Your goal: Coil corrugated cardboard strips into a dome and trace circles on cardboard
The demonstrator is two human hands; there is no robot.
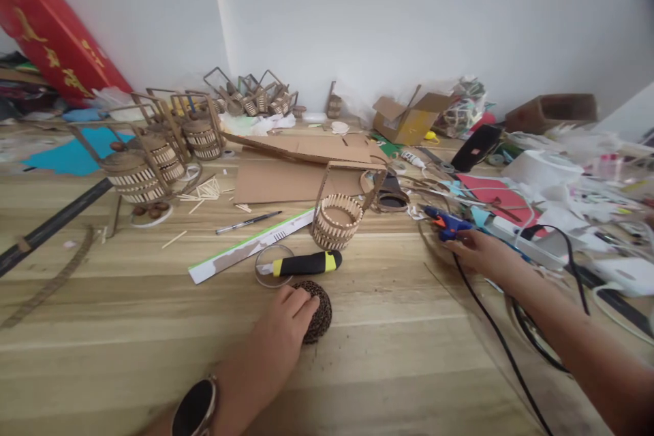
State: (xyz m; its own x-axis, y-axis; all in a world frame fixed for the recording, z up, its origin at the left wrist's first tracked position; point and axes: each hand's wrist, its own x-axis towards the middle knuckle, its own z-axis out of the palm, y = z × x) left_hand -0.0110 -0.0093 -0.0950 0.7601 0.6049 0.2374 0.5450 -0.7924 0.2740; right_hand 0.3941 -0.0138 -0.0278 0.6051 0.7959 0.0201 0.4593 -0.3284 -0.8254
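My left hand (pixel 286 328) rests on a dark brown corrugated cardboard disc (pixel 317 313) lying on the wooden floor, fingers curled over its left edge. A watch sits on that wrist. My right hand (pixel 477 250) reaches to the right and is closed round a blue glue gun (pixel 449 223) with an orange tip, its black cord (pixel 498 340) trailing toward me. Just beyond the disc lie a black and yellow utility knife (pixel 306 263) and a clear round lid (pixel 266 264). A small basket of sticks with a cardboard handle (pixel 337 218) stands behind them.
A long ruler (pixel 245 248) and a pen (pixel 248 221) lie left of the basket. Several finished stick baskets (pixel 148 163) stand at the back left. Flat cardboard sheets (pixel 301 163) lie at the centre back. Paper scraps, cables and boxes crowd the right side (pixel 562 197).
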